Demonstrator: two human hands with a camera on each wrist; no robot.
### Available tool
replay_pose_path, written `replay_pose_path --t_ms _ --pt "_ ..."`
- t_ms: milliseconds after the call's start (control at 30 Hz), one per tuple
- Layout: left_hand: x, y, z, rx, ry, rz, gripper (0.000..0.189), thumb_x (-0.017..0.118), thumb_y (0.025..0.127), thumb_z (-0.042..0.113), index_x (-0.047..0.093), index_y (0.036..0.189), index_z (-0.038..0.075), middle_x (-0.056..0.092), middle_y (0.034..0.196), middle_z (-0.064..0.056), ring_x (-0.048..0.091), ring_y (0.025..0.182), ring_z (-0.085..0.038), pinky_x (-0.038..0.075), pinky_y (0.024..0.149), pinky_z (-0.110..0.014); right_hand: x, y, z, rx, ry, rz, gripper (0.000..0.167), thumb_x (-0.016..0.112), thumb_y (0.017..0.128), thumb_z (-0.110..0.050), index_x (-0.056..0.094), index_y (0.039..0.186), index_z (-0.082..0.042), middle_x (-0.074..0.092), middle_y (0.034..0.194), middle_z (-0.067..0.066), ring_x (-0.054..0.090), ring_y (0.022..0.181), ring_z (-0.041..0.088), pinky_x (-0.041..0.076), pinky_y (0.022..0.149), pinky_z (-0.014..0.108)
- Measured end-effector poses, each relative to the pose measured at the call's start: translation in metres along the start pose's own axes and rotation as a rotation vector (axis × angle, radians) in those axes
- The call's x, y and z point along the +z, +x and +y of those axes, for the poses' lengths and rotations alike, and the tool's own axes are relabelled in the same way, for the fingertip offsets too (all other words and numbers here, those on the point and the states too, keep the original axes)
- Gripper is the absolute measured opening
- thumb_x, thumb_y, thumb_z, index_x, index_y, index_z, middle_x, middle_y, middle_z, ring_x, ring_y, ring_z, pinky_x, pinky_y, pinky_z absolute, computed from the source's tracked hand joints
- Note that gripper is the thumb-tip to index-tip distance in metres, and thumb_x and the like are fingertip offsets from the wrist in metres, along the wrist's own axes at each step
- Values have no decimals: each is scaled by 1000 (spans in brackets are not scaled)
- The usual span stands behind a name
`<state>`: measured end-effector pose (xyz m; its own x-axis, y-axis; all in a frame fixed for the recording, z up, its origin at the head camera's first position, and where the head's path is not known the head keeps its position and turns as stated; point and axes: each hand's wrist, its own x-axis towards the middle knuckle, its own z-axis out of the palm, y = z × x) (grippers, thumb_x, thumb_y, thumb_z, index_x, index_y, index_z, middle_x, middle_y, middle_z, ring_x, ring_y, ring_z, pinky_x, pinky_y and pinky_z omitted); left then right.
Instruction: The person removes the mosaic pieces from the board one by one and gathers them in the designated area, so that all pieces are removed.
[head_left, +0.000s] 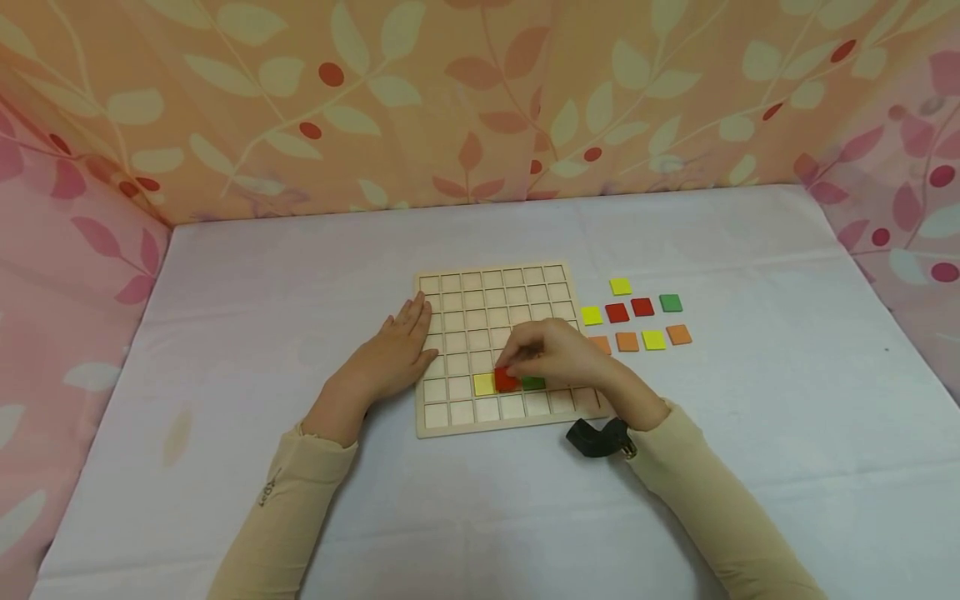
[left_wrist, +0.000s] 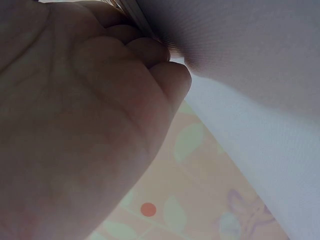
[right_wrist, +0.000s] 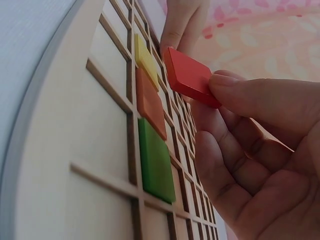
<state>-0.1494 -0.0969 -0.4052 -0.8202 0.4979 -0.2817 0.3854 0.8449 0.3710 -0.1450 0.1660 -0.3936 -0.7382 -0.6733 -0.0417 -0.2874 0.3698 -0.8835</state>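
A wooden grid board lies on the white cloth. My right hand pinches a red square tile between thumb and fingers, raised above the grid. Beneath it, in one row of cells near the board's front, sit a yellow tile, an orange tile and a green tile, side by side. From the head, the red tile hides the orange one. My left hand rests at the board's left edge with fingers extended; its fingertips are partly hidden in the left wrist view.
Right of the board lie several loose tiles: yellow, red, green and orange. A black device is at my right wrist. Leaf-patterned curtains border the table at the back and sides.
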Motion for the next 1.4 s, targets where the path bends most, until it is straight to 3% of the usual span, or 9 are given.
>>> replay_pose_path --t_ms 933,1400 --pt "-1 0 -1 0 5 -17 69 40 102 28 2 148 -5 -8 156 -18 -4 143 -31 8 114 -48 -15 -22 16 21 -36 45 13 71 82 0 75 89 -10 67 87 -3 59 82 16 50 73 28" --pt "-2 -1 1 1 2 -19 69 41 101 28 3 148 -6 -7 156 -19 -3 143 -32 9 114 -49 -25 -41 22 80 -20 71 11 71 83 -5 74 90 -12 67 92 -2 57 85 20 47 72 27"
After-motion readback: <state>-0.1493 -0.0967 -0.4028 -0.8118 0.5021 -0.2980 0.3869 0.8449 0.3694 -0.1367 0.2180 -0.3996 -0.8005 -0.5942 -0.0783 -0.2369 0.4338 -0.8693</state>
